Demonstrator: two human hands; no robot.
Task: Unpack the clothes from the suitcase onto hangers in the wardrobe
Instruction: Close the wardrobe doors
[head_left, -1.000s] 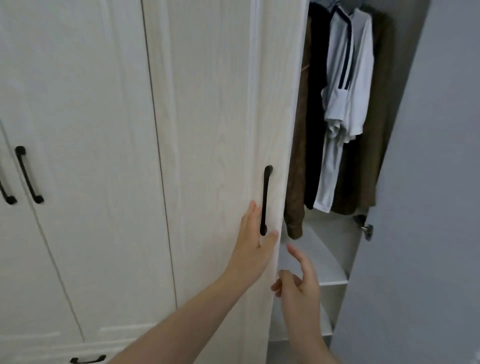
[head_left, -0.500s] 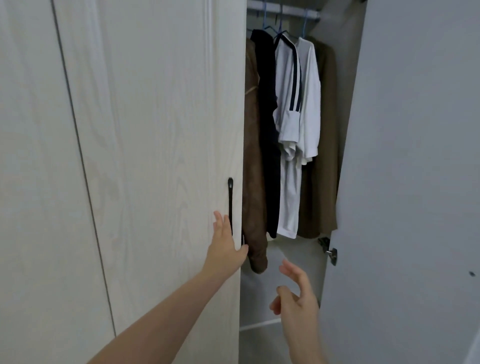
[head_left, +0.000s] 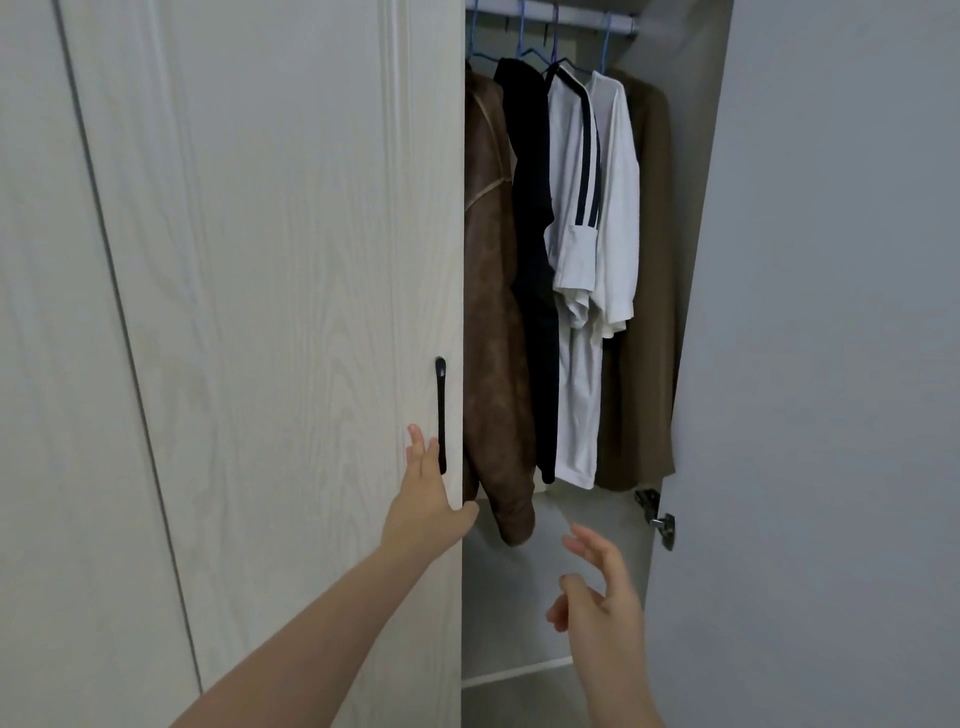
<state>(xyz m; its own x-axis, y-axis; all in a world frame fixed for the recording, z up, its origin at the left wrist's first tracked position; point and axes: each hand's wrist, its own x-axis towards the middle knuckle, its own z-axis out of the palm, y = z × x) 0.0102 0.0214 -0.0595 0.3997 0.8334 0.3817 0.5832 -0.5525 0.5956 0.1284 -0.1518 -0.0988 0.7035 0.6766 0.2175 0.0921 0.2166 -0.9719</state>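
Head view: the pale wood-grain wardrobe (head_left: 260, 312) fills the left half of the scene, its nearer pale wood-grain door (head_left: 291, 260) carrying a slim black vertical bar handle (head_left: 441, 415) close to its right edge; the left hand (head_left: 423, 512) lies flat against this door just beside the handle's lower end, fingers straight, thumb hooked round the door's edge, grasping nothing. The right hand (head_left: 597, 587) hangs in the air low in front of the opening, fingers loosely spread and touching nothing.

Through the narrow gap between the doors a white hanging rail (head_left: 550, 13) runs across the top; blue wire hangers (head_left: 522, 41) hook over it. From left to right hang a brown suede-like jacket (head_left: 493, 338), a black garment (head_left: 532, 260), a white shirt with dark sleeve stripes (head_left: 582, 234) and an olive-brown coat (head_left: 649, 312), packed closely together. A white shelf edge (head_left: 514, 673) shows low in the compartment.

The plain grey inner face of the open right door (head_left: 831, 364) screens the right side; a metal hinge (head_left: 655, 517) sits at its inner edge. The suitcase is out of view.
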